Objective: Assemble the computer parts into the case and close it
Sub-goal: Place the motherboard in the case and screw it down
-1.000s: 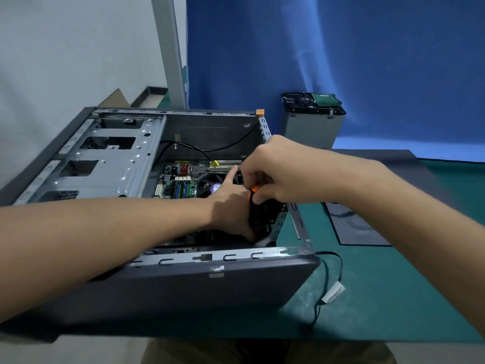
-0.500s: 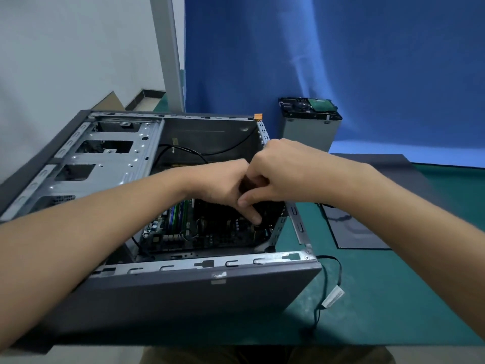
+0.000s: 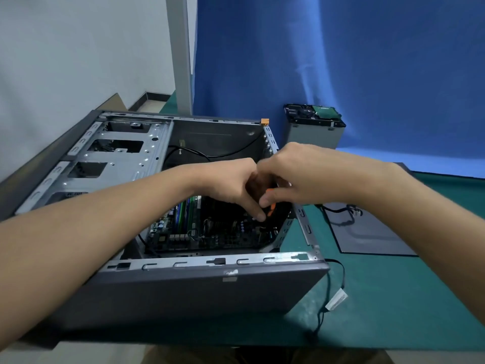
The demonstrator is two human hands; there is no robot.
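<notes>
The left hand (image 3: pixel 231 185) has risen above the circuit board (image 3: pixel 210 229) to meet the right hand (image 3: pixel 296 177). Both pinch a black, orange-tabbed part (image 3: pixel 273 207) inside the open computer case (image 3: pixel 210 261), by its right wall.

The green surface (image 3: pixel 393 298) fills the lower right of the frame. An open computer case (image 3: pixel 199 292) lies on its side at centre-left. Behind it, right of centre, a grey drive cage (image 3: pixel 315 136) stands. At right a dark grey flat panel (image 3: pixel 367 237) lies, with black cables (image 3: pixel 341 210) on its far end. A black cable with a white tag (image 3: pixel 336 300) trails by the case's lower right corner.
</notes>
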